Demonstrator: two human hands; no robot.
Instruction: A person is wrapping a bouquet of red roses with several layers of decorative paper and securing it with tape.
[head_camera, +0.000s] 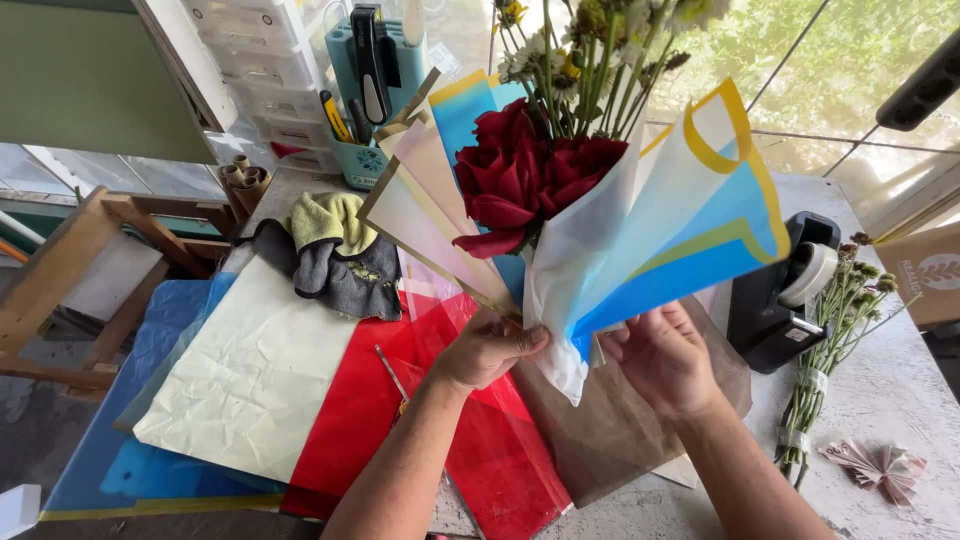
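Observation:
I hold a bouquet upright over the table: dark red roses with small white and yellow daisies rising behind them. My left hand grips the bouquet at its base, over a cream and pink wrapping sheet. My right hand holds the lower edge of a blue, white and yellow wrapping sheet folded around the right side of the flowers.
Loose sheets lie on the table: cream paper, red cellophane, blue sheets, brown paper. Grey and green gloves lie behind. A black tape dispenser, a tied flower bunch, a teal tool holder.

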